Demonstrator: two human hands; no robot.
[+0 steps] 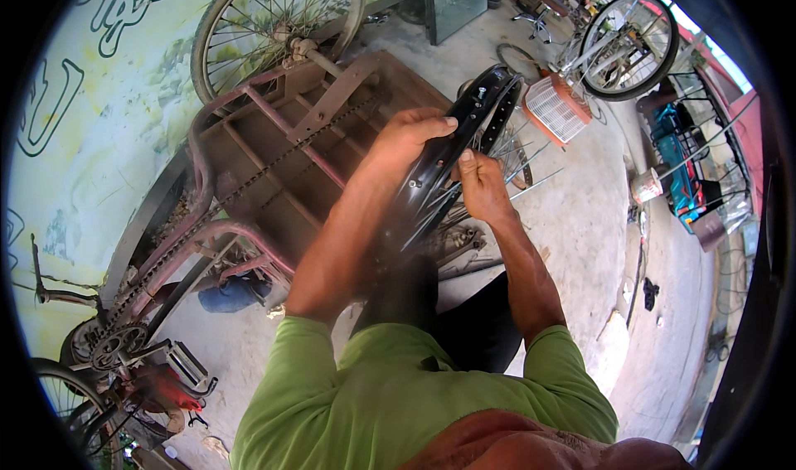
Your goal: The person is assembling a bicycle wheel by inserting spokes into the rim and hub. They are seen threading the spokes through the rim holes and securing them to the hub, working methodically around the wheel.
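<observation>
A black bicycle wheel rim [427, 172] with small holes along it stands tilted in front of me. Wrapped over its upper left edge is my left hand [410, 134], the thumb lying on the black surface. My right hand [482, 186] is closed in a pinch inside the rim, close to its edge. It appears to hold a spoke there, though its fingertips are partly hidden. Thin metal spokes [535, 170] fan out to the right, several with loose ends. The lower part of the rim lies near my legs and is blurred.
An overturned pink cargo tricycle frame [274, 97] with chain and wheel [278, 35] fills the left, beside a painted wall [124, 130]. Crank parts [116, 346] lie at lower left. An orange-and-white basket [560, 108], an upturned bicycle wheel [630, 46] and a white bucket [647, 186] stand right.
</observation>
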